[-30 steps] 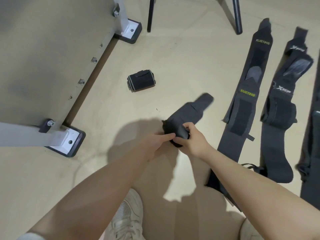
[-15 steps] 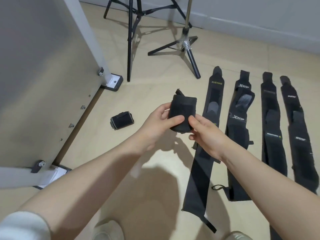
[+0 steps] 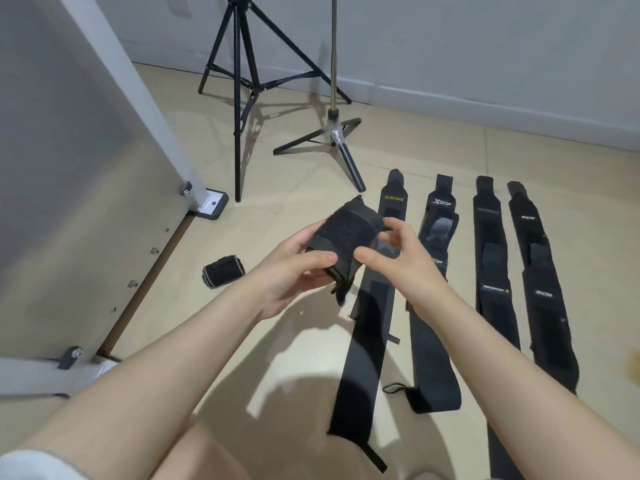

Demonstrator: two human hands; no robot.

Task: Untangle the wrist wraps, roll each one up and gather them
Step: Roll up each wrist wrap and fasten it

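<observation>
A black wrist wrap [image 3: 349,230], rolled into a thick bundle, is held above the floor. My left hand [image 3: 298,271] grips it from the left, thumb across its lower edge. My right hand [image 3: 398,258] is at its right side with curled fingers; its thumb touches the roll's lower corner. A finished rolled wrap [image 3: 223,271] lies on the floor to the left. Several black wraps lie flat in a row on the right: a XUEYING wrap [image 3: 372,327], an XTOP wrap [image 3: 433,341] and two more [image 3: 493,258] [image 3: 543,285].
A white panel on metal feet [image 3: 211,202] stands along the left. A black tripod [image 3: 242,98] and a second stand [image 3: 334,133] are at the back near the wall. Beige floor [image 3: 277,181] lies between the panel and the wraps.
The wrap went from being rolled low by the floor to a finished bundle lifted up between both hands. The view tilted up, bringing the tripods and all the flat wraps into sight.
</observation>
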